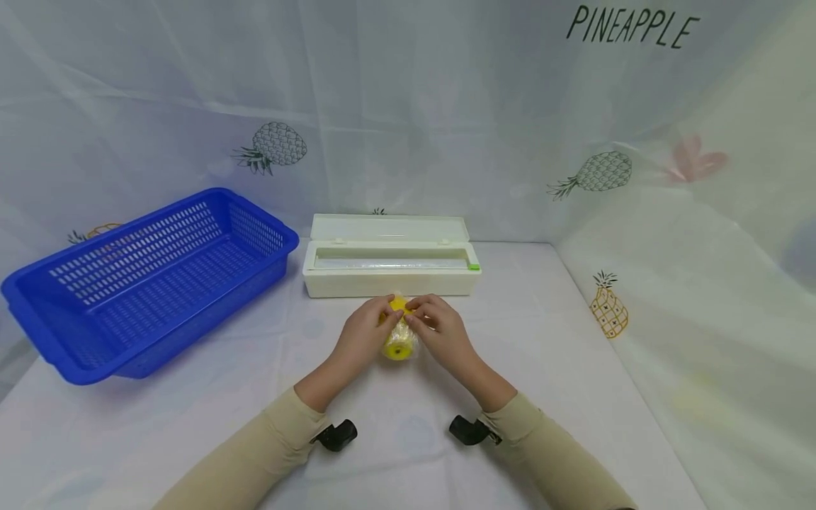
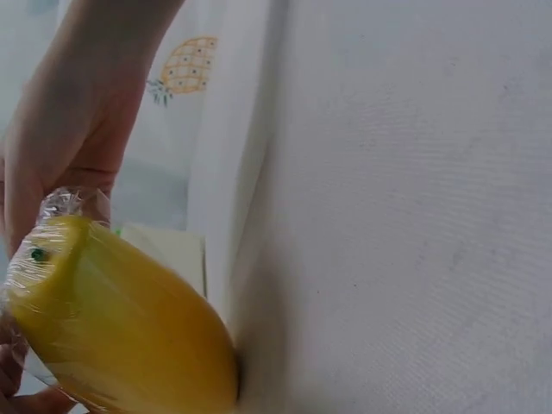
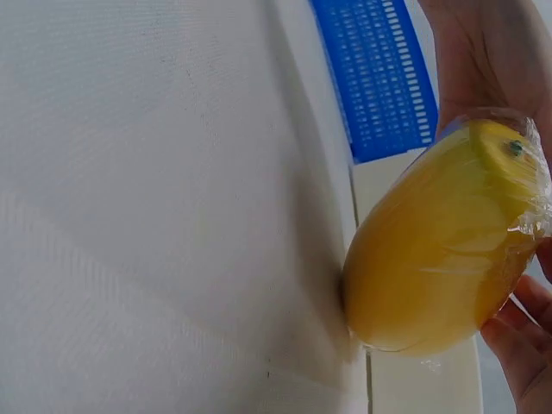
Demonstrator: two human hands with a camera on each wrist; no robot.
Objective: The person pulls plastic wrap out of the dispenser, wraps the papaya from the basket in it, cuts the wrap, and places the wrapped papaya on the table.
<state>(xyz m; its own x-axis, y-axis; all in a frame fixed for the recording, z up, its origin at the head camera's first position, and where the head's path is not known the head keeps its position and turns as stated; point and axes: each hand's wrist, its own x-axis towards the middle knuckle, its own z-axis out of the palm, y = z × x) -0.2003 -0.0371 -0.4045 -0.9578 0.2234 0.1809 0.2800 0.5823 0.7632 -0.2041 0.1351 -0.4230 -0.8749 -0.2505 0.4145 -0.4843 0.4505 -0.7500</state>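
Observation:
An oval yellow fruit [image 1: 398,350], mango-like in shape, stands on the table between my hands, wrapped in clear cling film [image 3: 528,220]. One end, with a small dark green spot, faces me. My left hand [image 1: 363,333] pinches the film at the fruit's upper part between thumb and fingers. From the other side, my right hand [image 1: 446,338] pinches film there too, its fingertips close to the left ones. The wrist views show the film creased and bunched around the fruit's near end; most fingertips are hidden there behind the fruit or beyond the frame.
Just behind the fruit stands a white cling film dispenser [image 1: 389,286], its lid [image 1: 389,228] raised and a film roll [image 1: 392,263] inside. A green tab [image 1: 474,267] sits at its right end. To the left is a blue slotted basket [image 1: 191,333]. A pineapple-print cloth [image 1: 421,106] hangs behind.

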